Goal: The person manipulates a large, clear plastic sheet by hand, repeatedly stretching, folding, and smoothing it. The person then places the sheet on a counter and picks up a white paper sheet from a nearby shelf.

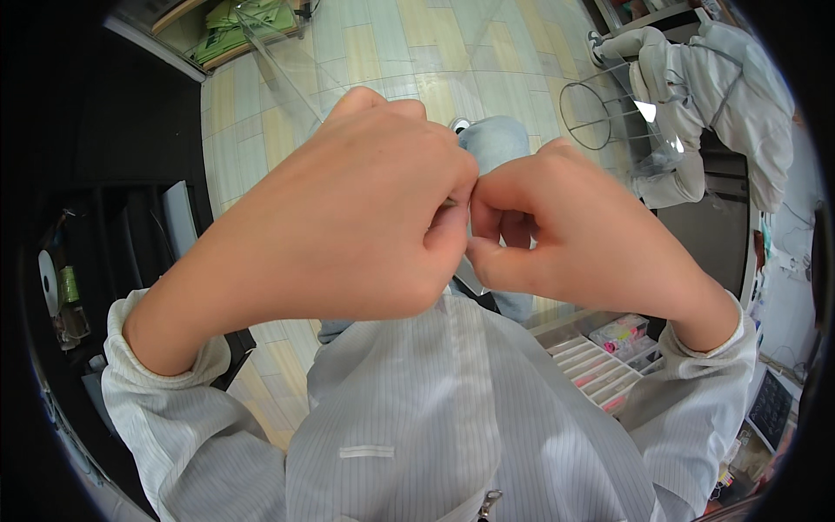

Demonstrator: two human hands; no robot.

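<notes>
My left hand (391, 209) is raised in front of my chest, its back to the camera and its fingers curled inward. Against its knuckles and thumb rests my right hand (554, 222), with thumb and index finger bent towards each other. The fingertips of both hands meet near the middle of the view. A tiny pale bit shows inside the left hand's curl, too small to name. Whether either hand grips something is hidden by the fingers. Below the hands is the striped light-grey jacket (404, 391) that I wear, with a metal zipper pull (490, 499) at the bottom.
At right a person in pale clothing (724, 85) sits or bends beside a round wire rack (587, 117). A divided white drawer (597, 375) with small boxes stands by my right elbow. Black shelving (124, 222) fills the left. Green packs (244, 29) lie on a shelf at the top.
</notes>
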